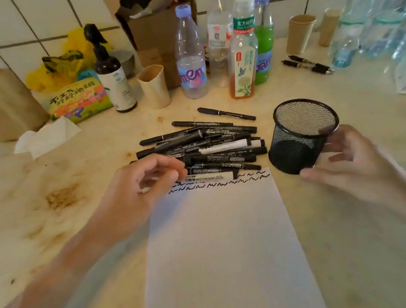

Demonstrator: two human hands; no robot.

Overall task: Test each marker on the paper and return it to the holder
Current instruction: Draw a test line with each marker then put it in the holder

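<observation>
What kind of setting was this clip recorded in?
Probably an informal home or break-room counter, not a lab: a stained countertop against a white tiled wall, crowded with drink bottles, paper cups and a torn cardboard box.

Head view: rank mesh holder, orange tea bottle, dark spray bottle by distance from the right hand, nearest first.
From the right hand:
1. Mesh holder: touching the fingers, just to the hand's left.
2. Orange tea bottle: behind the marker pile, centre.
3. Dark spray bottle: far left, near the wall.
</observation>
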